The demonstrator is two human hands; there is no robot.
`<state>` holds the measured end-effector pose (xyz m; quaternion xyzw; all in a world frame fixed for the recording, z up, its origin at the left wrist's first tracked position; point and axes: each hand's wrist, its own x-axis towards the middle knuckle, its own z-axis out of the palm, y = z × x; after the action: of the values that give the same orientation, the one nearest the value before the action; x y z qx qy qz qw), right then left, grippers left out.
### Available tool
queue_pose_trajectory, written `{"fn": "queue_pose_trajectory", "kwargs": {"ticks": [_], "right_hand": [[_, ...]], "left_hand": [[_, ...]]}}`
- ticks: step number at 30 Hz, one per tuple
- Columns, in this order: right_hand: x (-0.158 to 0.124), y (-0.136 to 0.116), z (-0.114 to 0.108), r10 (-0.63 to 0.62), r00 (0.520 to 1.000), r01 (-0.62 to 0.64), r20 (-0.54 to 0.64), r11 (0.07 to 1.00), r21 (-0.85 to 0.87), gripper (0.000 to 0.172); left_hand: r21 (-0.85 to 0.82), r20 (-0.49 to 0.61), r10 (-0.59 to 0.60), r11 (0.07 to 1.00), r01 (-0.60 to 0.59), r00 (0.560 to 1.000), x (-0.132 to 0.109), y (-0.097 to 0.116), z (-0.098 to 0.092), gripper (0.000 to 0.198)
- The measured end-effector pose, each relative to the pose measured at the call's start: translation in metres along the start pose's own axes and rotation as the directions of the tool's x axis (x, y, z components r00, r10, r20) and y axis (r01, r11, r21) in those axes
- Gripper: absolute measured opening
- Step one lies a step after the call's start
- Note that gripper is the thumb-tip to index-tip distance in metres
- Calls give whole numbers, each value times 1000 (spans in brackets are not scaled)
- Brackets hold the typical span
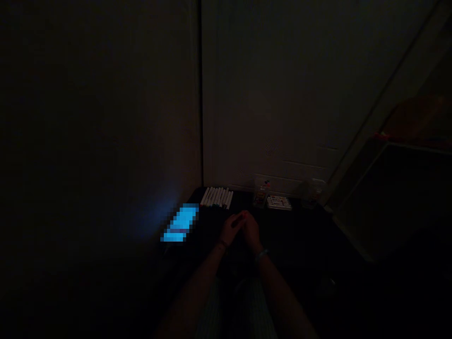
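In the dim light my left hand (230, 229) and my right hand (251, 230) meet over the dark table, with their fingertips together. Both are closed, fingers curled inward. A small reddish spot (244, 214) shows where the fingertips touch; whether it is a thing held or a fingernail cannot be made out. Beyond my left hand lies a row of several white markers (216, 197), side by side. Past my right hand sits a flat white patterned block or case (278, 202), beside a clear container (261, 192) with small dark things in it.
A glowing blurred screen (181, 223) lies at the table's left side, near the wall. Another clear container (315, 192) stands at the back right. Walls close off the back and left. On the right is a dark box-like structure with a pale edge (353, 238).
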<state>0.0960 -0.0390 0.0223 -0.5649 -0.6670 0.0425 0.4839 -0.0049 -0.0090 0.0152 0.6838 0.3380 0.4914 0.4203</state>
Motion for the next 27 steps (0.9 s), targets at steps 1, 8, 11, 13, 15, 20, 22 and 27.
{"fn": "queue_pose_trajectory", "kwargs": {"ticks": [1,8,11,13,15,20,22,27], "right_hand": [[0,0,0,1,1000,-1,1,1000,7,23],[0,-2,-1,34,999,-34,15,999,1,26],[0,0,1,81,996,-80,41,996,-37,27],[0,0,2,113,992,-109,51,991,-76,28],[0,0,2,122,991,-115,53,987,-110,29],[-1,-3,-1,92,991,-76,101,985,-158,50],[-1,-4,-1,63,993,-48,102,989,-139,54],[1,-5,1,17,999,-14,41,999,-52,54]], "left_hand": [[-1,1,3,1000,-3,1000,0,0,0,43],[-9,-2,24,1000,-24,1000,1,-1,0,40],[-36,-9,20,999,-21,1000,0,5,-1,39],[-47,-10,21,999,-21,1000,-1,10,-2,38],[-50,-15,6,999,-7,1000,-2,14,-4,39],[-46,-73,-96,995,93,993,-4,12,-6,41],[-18,-103,-103,995,101,989,-3,7,-4,34],[120,-26,-68,990,71,997,-1,-3,-1,31]]}}
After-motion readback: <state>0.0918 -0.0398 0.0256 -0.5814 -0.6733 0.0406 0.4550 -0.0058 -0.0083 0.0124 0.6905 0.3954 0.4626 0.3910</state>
